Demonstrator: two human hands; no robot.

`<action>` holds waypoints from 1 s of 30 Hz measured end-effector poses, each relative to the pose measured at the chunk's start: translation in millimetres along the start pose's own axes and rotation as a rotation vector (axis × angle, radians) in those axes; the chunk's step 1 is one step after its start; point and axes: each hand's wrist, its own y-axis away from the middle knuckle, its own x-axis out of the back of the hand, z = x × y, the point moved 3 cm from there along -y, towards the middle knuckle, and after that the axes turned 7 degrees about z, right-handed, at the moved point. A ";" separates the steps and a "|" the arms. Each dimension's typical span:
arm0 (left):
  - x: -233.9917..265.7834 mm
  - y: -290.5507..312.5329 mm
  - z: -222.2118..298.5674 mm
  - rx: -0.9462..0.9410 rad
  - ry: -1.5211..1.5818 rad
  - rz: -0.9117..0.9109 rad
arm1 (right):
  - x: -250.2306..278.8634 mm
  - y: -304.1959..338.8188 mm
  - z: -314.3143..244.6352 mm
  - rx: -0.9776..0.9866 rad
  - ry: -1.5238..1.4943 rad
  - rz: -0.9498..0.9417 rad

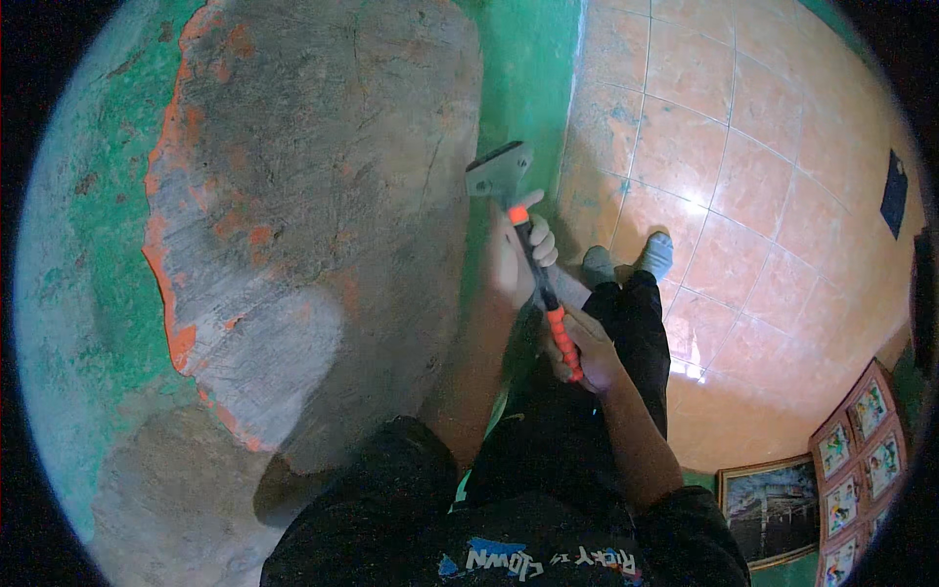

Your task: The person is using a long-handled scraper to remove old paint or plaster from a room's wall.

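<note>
A long-handled scraper (544,282) with a black shaft, orange sections and a wide flat metal head (499,172) slants across the middle of the view. My right hand (593,350) is closed round its orange ribbed grip at the lower end. Higher up, my left hand (511,262) holds the shaft just under the head, its fingers curled at the shaft's right side and partly blurred. The blade end is near the green strip at the right border of the stripped wall patch (323,176). Whether the blade touches the wall I cannot tell.
Green paint (88,264) with a ragged orange edge borders the bare grey patch on the left. To the right lies a shiny orange tiled floor (743,176), where my feet in grey socks (657,256) stand. A framed picture (771,511) and a photo panel (861,460) hang at lower right.
</note>
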 end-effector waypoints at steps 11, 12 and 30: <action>-12.9 -23.3 13.6 -0.111 -0.215 0.301 | 12.1 -53.4 -20.4 0.545 0.807 0.305; -10.0 -25.1 12.4 -0.108 -0.163 0.282 | 17.0 -55.6 -19.4 0.546 0.805 0.307; 3.1 -37.0 13.7 -0.145 -0.156 0.241 | 6.5 -59.1 -32.8 0.653 0.977 0.329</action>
